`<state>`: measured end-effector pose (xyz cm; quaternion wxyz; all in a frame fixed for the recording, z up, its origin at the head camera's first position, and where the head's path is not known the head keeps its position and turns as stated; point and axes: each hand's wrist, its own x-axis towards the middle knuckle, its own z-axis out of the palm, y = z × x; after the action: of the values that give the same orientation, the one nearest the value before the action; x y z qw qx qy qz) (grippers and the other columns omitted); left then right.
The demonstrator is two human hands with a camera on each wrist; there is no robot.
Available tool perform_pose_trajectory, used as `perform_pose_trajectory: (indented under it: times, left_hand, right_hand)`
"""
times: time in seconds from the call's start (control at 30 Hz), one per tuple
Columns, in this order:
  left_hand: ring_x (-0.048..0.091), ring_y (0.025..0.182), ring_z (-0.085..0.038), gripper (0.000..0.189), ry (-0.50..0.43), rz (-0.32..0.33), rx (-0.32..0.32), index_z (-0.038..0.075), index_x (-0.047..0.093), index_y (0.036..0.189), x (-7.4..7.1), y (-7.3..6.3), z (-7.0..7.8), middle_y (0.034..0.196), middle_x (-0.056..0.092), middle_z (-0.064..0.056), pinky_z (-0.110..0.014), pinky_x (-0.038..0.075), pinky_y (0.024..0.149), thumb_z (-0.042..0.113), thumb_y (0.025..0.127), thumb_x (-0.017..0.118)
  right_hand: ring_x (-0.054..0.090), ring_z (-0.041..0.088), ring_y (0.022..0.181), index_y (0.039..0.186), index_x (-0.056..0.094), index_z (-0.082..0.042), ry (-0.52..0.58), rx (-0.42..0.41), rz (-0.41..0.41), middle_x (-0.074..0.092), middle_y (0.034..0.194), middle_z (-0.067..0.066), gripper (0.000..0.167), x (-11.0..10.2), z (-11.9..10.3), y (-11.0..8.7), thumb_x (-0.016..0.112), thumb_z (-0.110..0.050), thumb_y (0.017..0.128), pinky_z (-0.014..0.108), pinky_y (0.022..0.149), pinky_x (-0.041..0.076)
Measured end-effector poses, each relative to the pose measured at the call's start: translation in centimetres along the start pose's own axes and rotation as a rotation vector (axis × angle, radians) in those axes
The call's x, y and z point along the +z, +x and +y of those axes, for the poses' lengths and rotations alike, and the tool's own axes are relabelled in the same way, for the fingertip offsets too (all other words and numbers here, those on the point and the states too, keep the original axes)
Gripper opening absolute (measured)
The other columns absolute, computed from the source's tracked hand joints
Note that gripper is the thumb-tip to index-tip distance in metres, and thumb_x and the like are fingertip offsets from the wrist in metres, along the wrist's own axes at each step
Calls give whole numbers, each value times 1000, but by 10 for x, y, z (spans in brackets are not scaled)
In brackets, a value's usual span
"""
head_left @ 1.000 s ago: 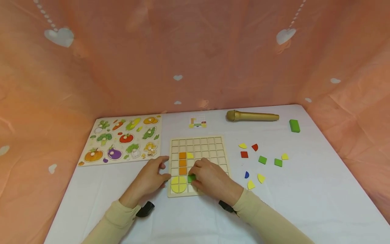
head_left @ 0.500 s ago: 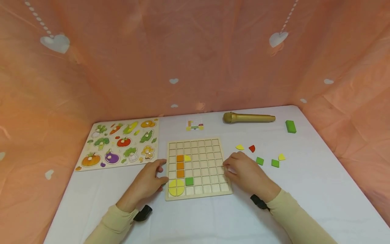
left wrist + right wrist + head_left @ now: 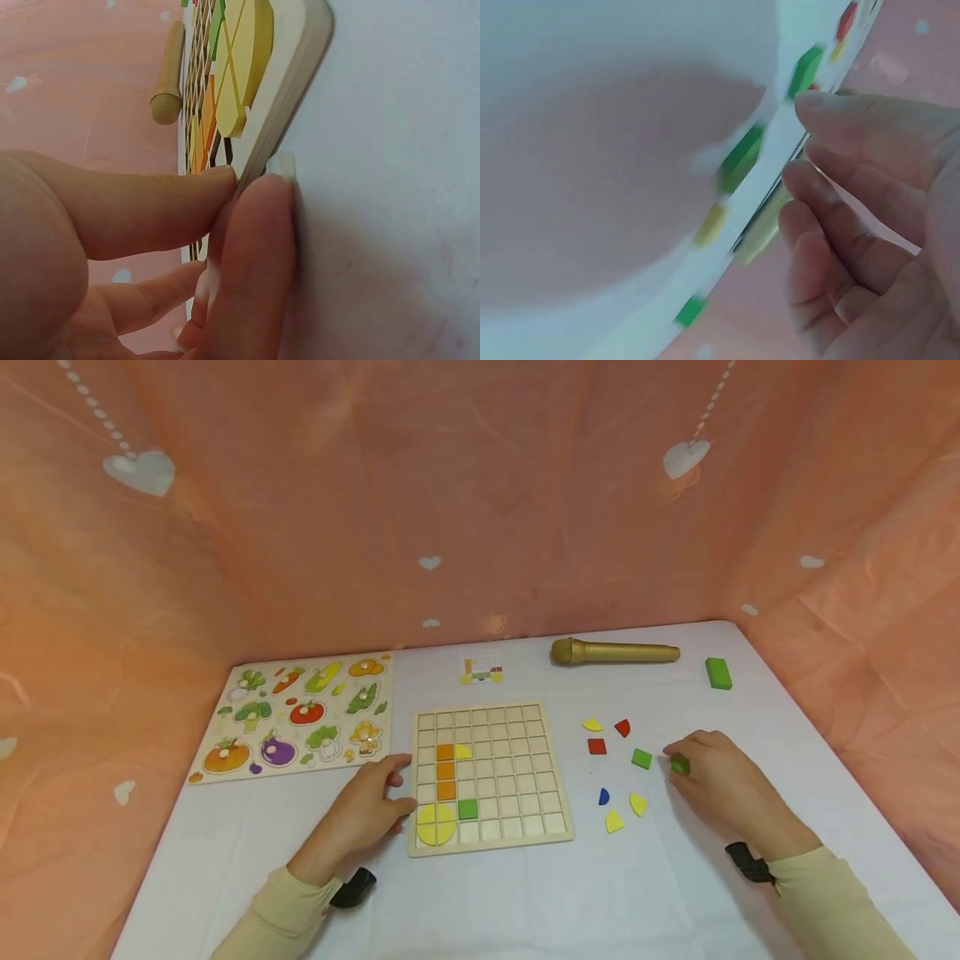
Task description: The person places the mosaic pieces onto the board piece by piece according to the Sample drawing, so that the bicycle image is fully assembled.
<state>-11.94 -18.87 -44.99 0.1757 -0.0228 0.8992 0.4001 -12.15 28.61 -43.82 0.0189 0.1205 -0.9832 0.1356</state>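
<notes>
A wooden grid board (image 3: 517,777) lies mid-table. Its cells hold three orange square tiles (image 3: 446,770), a green square tile (image 3: 468,809), a yellow quarter-circle tile (image 3: 463,751) and a full yellow circle (image 3: 436,824) of quarter tiles. At the board's left edge my left hand (image 3: 363,806) pinches the rim between thumb and finger, as the left wrist view shows. My right hand (image 3: 723,785) hovers over a loose green square tile (image 3: 679,764), fingers loosely bent. In the right wrist view that green tile (image 3: 741,159) is apart from the fingertips. The hand hides the tile's surroundings.
Right of the board lie another green square (image 3: 641,758), a red square (image 3: 597,747), a red quarter (image 3: 623,727), a blue piece (image 3: 603,796) and yellow quarters (image 3: 614,821). Behind are a pattern card (image 3: 481,667), gold microphone (image 3: 618,652), green block (image 3: 718,673) and vegetable puzzle (image 3: 296,714).
My right hand has let go of the green tile in the board and moved right, past the board's edge, to the loose green tile. The left hand has stayed at the board's rim.
</notes>
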Motion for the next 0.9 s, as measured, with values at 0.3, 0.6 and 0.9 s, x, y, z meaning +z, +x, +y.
perform_pose_trajectory:
  times: [0.3, 0.6, 0.9]
  left_hand:
    - [62, 67, -19, 70, -12, 0, -5, 5, 50, 158, 0, -1, 1, 120, 57, -15, -29, 57, 61, 5, 95, 79]
    - [61, 66, -20, 69, -11, -5, -5, 7, 50, 158, 1, 0, 2, 119, 56, -14, -29, 57, 61, 6, 95, 79]
    - [61, 66, -19, 69, -10, -2, -1, 6, 50, 158, 1, 1, 1, 119, 55, -14, -28, 56, 61, 6, 96, 79]
  right_hand:
    - [65, 38, 109, 118, 77, 2, -20, -23, 5, 74, 113, 17, 30, 2, 19, -4, 81, -4, 90, 57, 96, 58]
    - [65, 40, 110, 117, 78, 2, -27, -7, -23, 74, 113, 19, 27, 2, 17, 0, 80, -2, 91, 59, 97, 58]
    - [68, 38, 104, 113, 79, 2, -18, -46, -17, 75, 108, 17, 24, 3, 22, 2, 80, 0, 89, 57, 93, 59]
